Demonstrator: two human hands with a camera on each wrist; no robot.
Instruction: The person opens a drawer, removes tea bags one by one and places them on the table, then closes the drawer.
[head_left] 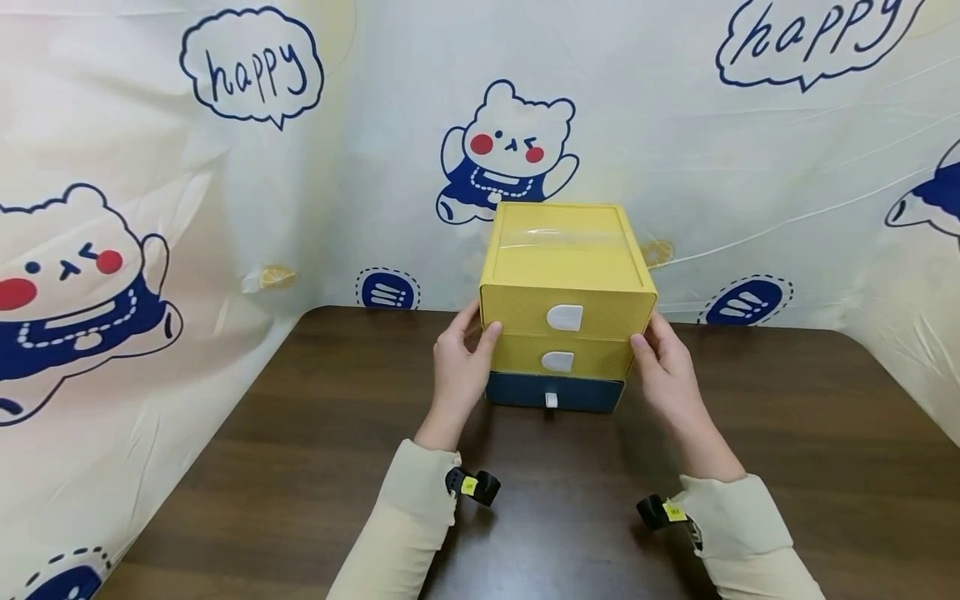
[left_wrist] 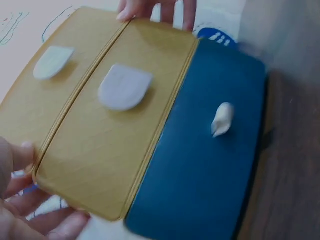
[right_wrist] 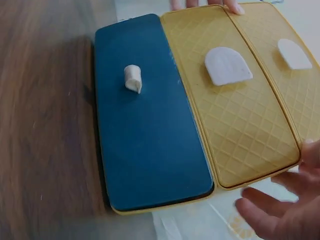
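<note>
A small drawer box (head_left: 567, 250) with a yellow body stands at the middle of the table's far side, its front facing me. Its upper two drawers have yellow, quilt-patterned fronts with white rounded tabs; the bottom drawer (left_wrist: 195, 135) is dark blue with a small pale loop pull (right_wrist: 133, 78). All three fronts sit flush. My left hand (head_left: 462, 367) holds the left side, thumb at the front edge by the middle drawer and fingers along the side wall. Opposite it, my right hand (head_left: 670, 375) holds the right side in the same way, thumb at the front corner.
The dark brown wooden table (head_left: 300, 467) spreads out around the box. Behind it hangs a pale curtain (head_left: 390, 150) with printed bears and lettering. Clear tape (head_left: 551, 237) lies across the top of the box. Each wrist carries a black camera (head_left: 486, 488) on a strap.
</note>
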